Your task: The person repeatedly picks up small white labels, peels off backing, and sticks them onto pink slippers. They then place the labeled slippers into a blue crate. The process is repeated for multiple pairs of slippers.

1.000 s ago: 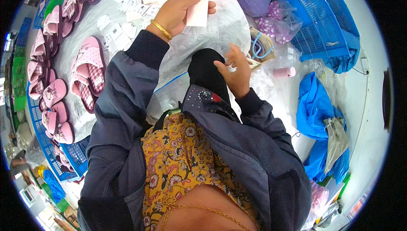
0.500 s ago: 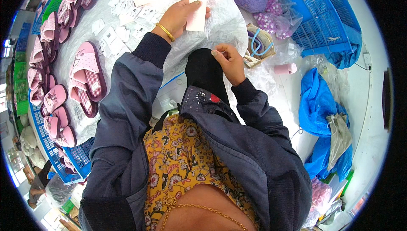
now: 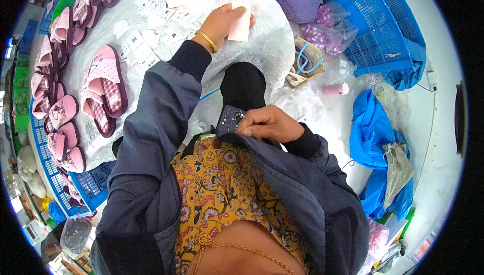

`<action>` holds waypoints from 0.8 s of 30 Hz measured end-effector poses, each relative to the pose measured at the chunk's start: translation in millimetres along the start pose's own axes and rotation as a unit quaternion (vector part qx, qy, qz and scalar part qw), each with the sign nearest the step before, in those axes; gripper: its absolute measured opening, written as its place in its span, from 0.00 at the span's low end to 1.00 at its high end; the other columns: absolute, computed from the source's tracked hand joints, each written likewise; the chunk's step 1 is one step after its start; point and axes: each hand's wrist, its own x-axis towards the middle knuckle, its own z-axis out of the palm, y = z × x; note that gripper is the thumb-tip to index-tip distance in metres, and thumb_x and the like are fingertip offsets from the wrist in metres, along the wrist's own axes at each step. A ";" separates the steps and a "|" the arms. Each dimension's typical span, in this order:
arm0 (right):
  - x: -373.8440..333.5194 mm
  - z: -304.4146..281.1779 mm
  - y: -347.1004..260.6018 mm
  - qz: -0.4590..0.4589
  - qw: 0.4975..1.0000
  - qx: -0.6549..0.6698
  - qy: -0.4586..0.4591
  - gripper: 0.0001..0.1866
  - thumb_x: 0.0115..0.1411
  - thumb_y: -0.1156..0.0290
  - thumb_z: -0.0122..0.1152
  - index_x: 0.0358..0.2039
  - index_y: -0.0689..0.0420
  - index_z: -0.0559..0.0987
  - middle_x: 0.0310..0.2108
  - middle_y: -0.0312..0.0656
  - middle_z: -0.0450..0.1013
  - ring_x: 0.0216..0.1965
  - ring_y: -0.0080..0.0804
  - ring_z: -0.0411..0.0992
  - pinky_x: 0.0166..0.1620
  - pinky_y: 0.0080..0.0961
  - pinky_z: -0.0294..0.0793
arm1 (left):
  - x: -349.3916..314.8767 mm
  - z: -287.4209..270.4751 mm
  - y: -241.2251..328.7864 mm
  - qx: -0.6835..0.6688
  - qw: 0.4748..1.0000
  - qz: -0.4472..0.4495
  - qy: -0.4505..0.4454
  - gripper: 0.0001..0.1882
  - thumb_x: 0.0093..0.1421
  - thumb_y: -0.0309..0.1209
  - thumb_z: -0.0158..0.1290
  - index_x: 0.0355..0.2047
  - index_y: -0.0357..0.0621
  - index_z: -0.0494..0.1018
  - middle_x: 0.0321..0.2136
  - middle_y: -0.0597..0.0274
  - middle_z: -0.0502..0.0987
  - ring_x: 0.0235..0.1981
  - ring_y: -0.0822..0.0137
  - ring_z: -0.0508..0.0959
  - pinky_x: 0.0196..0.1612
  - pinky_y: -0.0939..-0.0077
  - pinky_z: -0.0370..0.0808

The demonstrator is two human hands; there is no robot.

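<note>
- left hand (image 3: 219, 27) pinches pale pink card (image 3: 239, 29), far; probably light, bendable; best held by edges
- right hand (image 3: 275, 124), near, curled at sequined cloth (image 3: 228, 119); can't tell if gripping

Head-worn fisheye view, wide, facing downward, close range

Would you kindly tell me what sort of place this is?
Probably a slipper workshop: many pink slippers line the left side, loose paper labels lie nearby, and a blue mesh crate stands at right.

White printed labels (image 3: 140, 49), on plastic sheeting (image 3: 272, 35), no text readable
</note>
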 end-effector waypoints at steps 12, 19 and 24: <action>49.2 -17.0 -16.1 -0.172 0.859 0.247 0.414 0.09 0.67 0.72 0.56 0.46 0.59 0.74 0.34 0.36 0.73 0.30 0.20 0.73 0.33 0.17 0.72 | -111.5 -4.9 22.3 -0.011 0.993 0.010 -0.117 0.16 0.68 0.34 0.49 0.49 0.35 0.71 0.43 0.53 0.80 0.42 0.65 0.81 0.47 0.72 0.78; 75.8 1.7 -10.7 -0.183 0.879 0.196 0.395 0.11 0.63 0.74 0.61 0.45 0.62 0.75 0.36 0.40 0.77 0.36 0.25 0.78 0.38 0.18 0.77 | -153.0 -24.0 -13.8 -0.078 0.994 -0.017 -0.076 0.16 0.67 0.34 0.51 0.50 0.36 0.73 0.41 0.58 0.80 0.40 0.70 0.80 0.47 0.75 0.75; 84.2 12.7 -10.1 -0.156 0.895 0.186 0.375 0.10 0.63 0.73 0.62 0.43 0.62 0.76 0.36 0.41 0.77 0.35 0.25 0.78 0.38 0.18 0.77 | -164.3 -29.9 -19.9 -0.108 0.993 0.005 -0.054 0.14 0.65 0.33 0.53 0.47 0.37 0.75 0.38 0.64 0.80 0.39 0.75 0.78 0.45 0.78 0.74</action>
